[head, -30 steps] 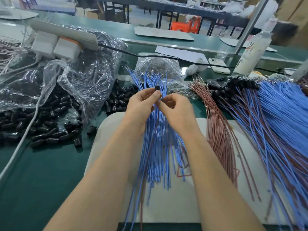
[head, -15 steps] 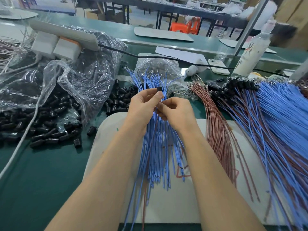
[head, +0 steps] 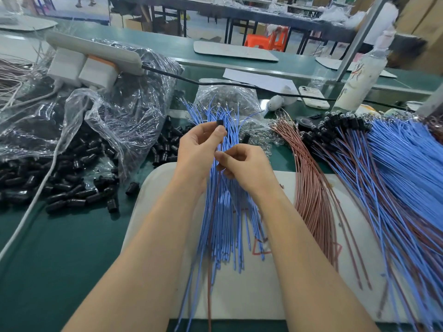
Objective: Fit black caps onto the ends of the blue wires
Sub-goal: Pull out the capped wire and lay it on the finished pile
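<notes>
Hands parted: right hand (head: 244,164) dropped toward 6 o'clock, pinching thin blue insulated wires (head: 223,219); left hand (head: 201,149) pinches small black plastic cap (head: 219,122). Cap light, slippery; wires floppy, I'd grip near tip.

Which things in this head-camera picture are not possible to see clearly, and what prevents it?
1. Head view: whether the black cap in the left hand already sits on a wire end; the hand hides its lower end.
2. Head view: which of the blue wires the right hand pinches; its curled fingers cover the grip.
3. Head view: the capped wire pile runs past the right edge.
4. Head view: the clear bag's contents; crumpled plastic blurs them.
</notes>
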Tool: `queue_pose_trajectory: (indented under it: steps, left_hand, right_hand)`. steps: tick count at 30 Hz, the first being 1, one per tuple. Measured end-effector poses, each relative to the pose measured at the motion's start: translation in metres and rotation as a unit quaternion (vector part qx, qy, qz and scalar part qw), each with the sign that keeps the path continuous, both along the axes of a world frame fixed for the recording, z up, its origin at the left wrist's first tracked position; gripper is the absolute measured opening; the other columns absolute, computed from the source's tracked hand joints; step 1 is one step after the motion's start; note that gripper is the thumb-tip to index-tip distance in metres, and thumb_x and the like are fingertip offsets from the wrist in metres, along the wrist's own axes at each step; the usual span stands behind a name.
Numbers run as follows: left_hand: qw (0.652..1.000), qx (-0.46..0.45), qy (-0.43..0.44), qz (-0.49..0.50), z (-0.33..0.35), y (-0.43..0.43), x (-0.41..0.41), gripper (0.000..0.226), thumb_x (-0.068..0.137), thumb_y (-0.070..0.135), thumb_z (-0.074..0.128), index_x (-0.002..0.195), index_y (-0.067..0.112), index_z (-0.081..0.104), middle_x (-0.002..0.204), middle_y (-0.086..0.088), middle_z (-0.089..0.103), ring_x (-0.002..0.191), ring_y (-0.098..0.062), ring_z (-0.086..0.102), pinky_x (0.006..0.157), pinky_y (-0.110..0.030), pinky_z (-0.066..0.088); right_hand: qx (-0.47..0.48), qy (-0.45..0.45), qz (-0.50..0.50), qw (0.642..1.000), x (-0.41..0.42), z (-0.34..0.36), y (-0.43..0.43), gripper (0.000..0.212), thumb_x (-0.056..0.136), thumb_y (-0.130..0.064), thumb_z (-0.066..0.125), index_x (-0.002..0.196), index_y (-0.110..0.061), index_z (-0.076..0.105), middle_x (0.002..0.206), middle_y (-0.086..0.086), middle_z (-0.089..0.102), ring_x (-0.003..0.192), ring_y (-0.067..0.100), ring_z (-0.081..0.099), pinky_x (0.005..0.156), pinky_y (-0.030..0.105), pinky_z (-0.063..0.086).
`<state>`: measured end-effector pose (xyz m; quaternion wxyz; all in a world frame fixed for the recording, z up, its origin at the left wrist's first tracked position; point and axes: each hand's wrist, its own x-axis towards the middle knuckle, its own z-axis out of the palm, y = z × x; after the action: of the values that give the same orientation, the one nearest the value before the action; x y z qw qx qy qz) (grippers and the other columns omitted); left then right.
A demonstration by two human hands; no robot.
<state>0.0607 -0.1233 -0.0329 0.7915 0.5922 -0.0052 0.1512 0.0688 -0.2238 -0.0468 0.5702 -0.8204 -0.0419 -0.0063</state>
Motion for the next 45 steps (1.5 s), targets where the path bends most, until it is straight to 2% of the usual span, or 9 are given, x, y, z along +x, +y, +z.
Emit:
queue_pose_trajectory:
  steps: [3, 5, 12, 18, 23, 30, 37, 41, 45]
  left_hand:
    - [0.996, 0.066, 0.013, 0.066, -0.004, 0.005, 0.009, 0.011, 0.092, 0.008, 0.058, 0.099, 0.015, 0.064, 0.083, 0.006, 0.063, 0.074, -0.005, 0.056, 0.071, -0.015, 0.048]
    - [0.988, 0.118, 0.004, 0.099, -0.007, 0.007, 0.012, 0.015, 0.092, 0.01, 0.058, 0.1, 0.021, 0.063, 0.088, 0.006, 0.064, 0.08, -0.011, 0.053, 0.075, -0.023, 0.049]
    - [0.982, 0.183, -0.02, 0.051, -0.012, -0.002, 0.011, 0.02, 0.09, 0.001, 0.058, 0.1, 0.018, 0.062, 0.091, 0.011, 0.065, 0.084, -0.001, 0.062, 0.081, -0.012, 0.048]
    - [0.986, 0.162, -0.032, 0.024, -0.01, -0.004, 0.008, 0.019, 0.089, -0.005, 0.056, 0.098, 0.011, 0.061, 0.087, 0.006, 0.065, 0.074, 0.008, 0.06, 0.076, -0.008, 0.046]
    - [0.987, 0.159, -0.031, -0.002, -0.009, -0.004, 0.005, 0.022, 0.087, -0.009, 0.053, 0.097, 0.007, 0.063, 0.09, -0.001, 0.067, 0.082, -0.003, 0.062, 0.08, -0.014, 0.049]
    - [0.986, 0.159, -0.045, -0.018, -0.01, -0.005, 0.005, 0.02, 0.086, -0.009, 0.054, 0.096, 0.007, 0.062, 0.093, -0.005, 0.068, 0.085, -0.007, 0.063, 0.083, -0.016, 0.049]
    - [0.967, 0.249, -0.054, 0.023, -0.017, -0.008, 0.009, 0.024, 0.087, -0.001, 0.055, 0.098, 0.02, 0.062, 0.09, 0.012, 0.067, 0.086, -0.006, 0.065, 0.081, -0.012, 0.049]
    - [0.952, 0.298, -0.059, 0.034, -0.02, -0.01, 0.009, 0.027, 0.087, 0.0, 0.055, 0.108, 0.014, 0.062, 0.09, 0.017, 0.063, 0.08, 0.008, 0.06, 0.077, -0.005, 0.044]
    - [0.922, 0.379, -0.044, 0.066, -0.023, -0.006, 0.011, 0.016, 0.091, 0.014, 0.058, 0.105, 0.016, 0.065, 0.088, 0.012, 0.063, 0.073, 0.0, 0.054, 0.066, -0.002, 0.037]
  right_hand:
    - [-0.025, -0.034, -0.039, 0.998, 0.002, 0.002, -0.008, 0.019, 0.089, -0.029, 0.064, 0.071, -0.022, 0.063, 0.067, -0.004, 0.069, 0.052, 0.0, 0.057, 0.059, 0.022, 0.048]
    - [-0.055, -0.063, -0.101, 0.991, 0.005, 0.002, -0.017, 0.016, 0.091, -0.026, 0.06, 0.076, -0.025, 0.064, 0.072, -0.008, 0.068, 0.063, 0.001, 0.061, 0.066, 0.023, 0.051]
    - [-0.256, -0.036, -0.181, 0.949, 0.018, -0.007, -0.047, 0.024, 0.094, -0.016, 0.052, 0.115, -0.021, 0.064, 0.118, 0.006, 0.059, 0.1, 0.021, 0.058, 0.081, 0.03, 0.046]
    - [-0.297, -0.032, -0.163, 0.94, 0.02, -0.01, -0.046, 0.031, 0.092, -0.008, 0.048, 0.114, -0.022, 0.065, 0.124, 0.008, 0.051, 0.09, 0.018, 0.051, 0.075, 0.028, 0.04]
    - [-0.3, -0.022, -0.176, 0.937, 0.021, -0.011, -0.047, 0.036, 0.091, -0.003, 0.044, 0.119, -0.017, 0.062, 0.124, 0.009, 0.057, 0.109, 0.024, 0.055, 0.089, 0.031, 0.045]
    - [-0.274, -0.057, -0.185, 0.942, 0.018, -0.008, -0.047, 0.03, 0.093, -0.008, 0.048, 0.118, -0.016, 0.061, 0.123, 0.008, 0.052, 0.09, 0.017, 0.049, 0.076, 0.025, 0.037]
    - [-0.036, -0.152, -0.071, 0.985, 0.004, 0.013, -0.024, 0.013, 0.086, -0.023, 0.068, 0.099, -0.019, 0.067, 0.089, -0.012, 0.067, 0.083, 0.005, 0.064, 0.077, 0.016, 0.05]
    - [-0.035, -0.154, -0.097, 0.983, 0.005, 0.009, -0.018, 0.006, 0.086, -0.018, 0.069, 0.088, -0.021, 0.065, 0.078, -0.015, 0.064, 0.075, 0.004, 0.063, 0.075, 0.022, 0.052]
    - [0.024, -0.143, -0.14, 0.979, 0.006, 0.011, -0.02, 0.005, 0.088, -0.019, 0.065, 0.092, -0.016, 0.064, 0.083, -0.006, 0.067, 0.08, 0.009, 0.064, 0.083, 0.033, 0.053]
